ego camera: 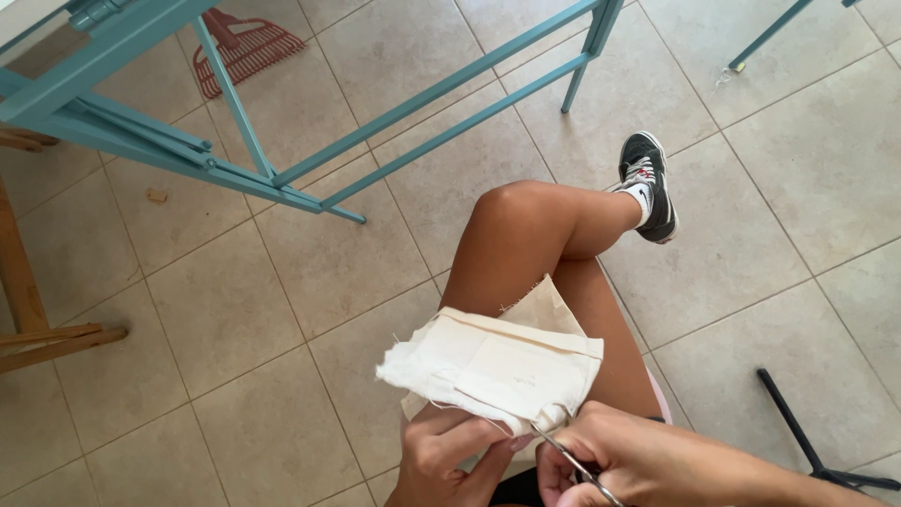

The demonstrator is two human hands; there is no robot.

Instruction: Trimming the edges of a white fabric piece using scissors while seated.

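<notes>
A folded piece of cream fabric (497,366) with frayed edges lies over my lap. My left hand (450,455) grips the fabric from below at its near edge. My right hand (619,460) holds small metal scissors (572,462), whose tips touch the fabric's lower right corner near a loose thread. The two hands almost touch. My crossed bare leg (535,235) reaches out past the fabric and ends in a black and white sneaker (649,183).
Teal metal table legs and braces (282,174) cross the upper left over a beige tiled floor. A red rake-like head (246,52) lies beneath them. Wooden furniture legs (38,329) stand at the left. A black stand foot (807,441) sits at the lower right.
</notes>
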